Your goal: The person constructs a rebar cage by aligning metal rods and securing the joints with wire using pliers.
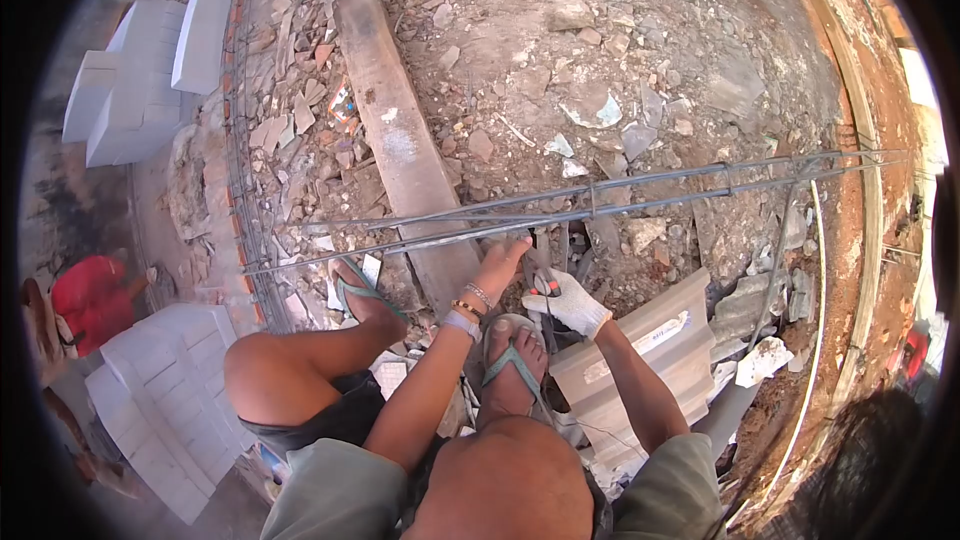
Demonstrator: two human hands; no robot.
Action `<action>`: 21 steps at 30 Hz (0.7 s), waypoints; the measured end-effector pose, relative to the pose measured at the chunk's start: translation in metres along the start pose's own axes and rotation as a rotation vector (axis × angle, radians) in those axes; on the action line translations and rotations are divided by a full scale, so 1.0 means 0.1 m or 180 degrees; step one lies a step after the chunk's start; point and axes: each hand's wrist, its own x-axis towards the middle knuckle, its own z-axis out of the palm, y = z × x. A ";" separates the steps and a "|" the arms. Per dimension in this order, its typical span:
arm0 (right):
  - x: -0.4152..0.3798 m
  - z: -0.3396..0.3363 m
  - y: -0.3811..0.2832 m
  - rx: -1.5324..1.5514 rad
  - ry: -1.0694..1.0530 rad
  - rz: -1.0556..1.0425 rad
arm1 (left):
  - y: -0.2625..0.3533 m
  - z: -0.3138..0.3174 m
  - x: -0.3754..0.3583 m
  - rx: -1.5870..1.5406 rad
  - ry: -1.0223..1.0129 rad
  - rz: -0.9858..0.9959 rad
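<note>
My left hand [498, 268], bare and with bracelets at the wrist, is closed beside the lower bar of a long rebar frame [660, 202]. Whatever lies between its fingers is too small to make out. In a white knitted glove, my right hand [572, 306] grips a pair of pliers [546, 288] with orange and black handles. The jaws point up toward the rebar, close to my left fingertips. Crosswise ties join the thin steel bars, which pass over a wooden plank [395, 130]. Both hands are just above my sandalled right foot [514, 365].
Broken tiles and rubble [540, 70] cover the ground. A corrugated sheet [640, 355] lies by my right arm. Pale blocks [160, 390] are stacked at left, near a person in red [92, 295]. More rebar [238, 140] runs along the left, and a timber edge [862, 140] borders the right.
</note>
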 end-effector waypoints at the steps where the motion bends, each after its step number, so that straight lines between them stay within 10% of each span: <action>1: 0.00 -0.02 0.02 0.0036 -0.0069 -0.0034 | -0.04 0.02 0.05 -0.0265 -0.0170 0.0002; 14: -0.32 -0.02 0.22 0.3453 -0.0872 0.0270 | -0.17 0.28 0.17 -0.1551 -0.0487 0.0325; 21: -0.38 0.08 0.06 0.2430 -0.0352 0.0362 | -0.17 0.23 0.15 -0.1855 -0.0774 0.0207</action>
